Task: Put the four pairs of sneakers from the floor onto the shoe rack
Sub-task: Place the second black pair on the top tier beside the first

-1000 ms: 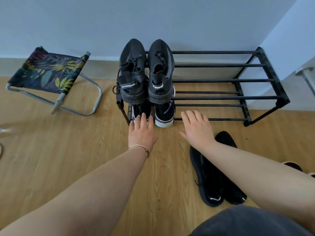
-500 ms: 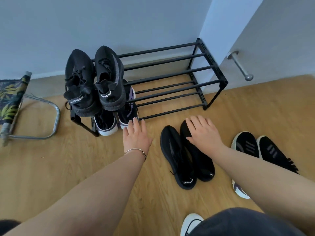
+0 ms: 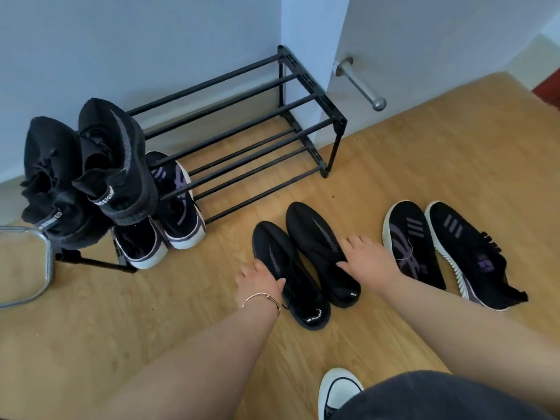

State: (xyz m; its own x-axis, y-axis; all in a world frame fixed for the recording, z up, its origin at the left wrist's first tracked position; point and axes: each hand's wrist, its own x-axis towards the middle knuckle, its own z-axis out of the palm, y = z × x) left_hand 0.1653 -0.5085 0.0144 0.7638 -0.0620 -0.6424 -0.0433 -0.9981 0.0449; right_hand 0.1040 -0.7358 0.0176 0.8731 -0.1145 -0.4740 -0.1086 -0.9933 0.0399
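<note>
A black two-tier shoe rack (image 3: 306, 78) stands against the wall. At its left end one black knit pair (image 3: 112, 153) sits on the top tier and a black pair with white soles (image 3: 178, 204) on the lower tier. On the floor in front lies an all-black pair (image 3: 312, 228). My left hand (image 3: 260, 281) touches the outer side of its left shoe, thumb over the collar. My right hand (image 3: 368, 259) rests with spread fingers on its right shoe. Another black pair with white soles (image 3: 463, 247) lies on the floor just right of my right hand.
The metal frame of a folding stool (image 3: 45, 262) is at the left edge. A metal doorstop (image 3: 363, 86) juts from the wall right of the rack. A white-toed shoe (image 3: 336, 389) shows at the bottom beside dark clothing. The floor is light wood.
Both hands have left the rack's lower tier and moved right and toward me, onto the all-black pair on the floor. The view has swung to the right.
</note>
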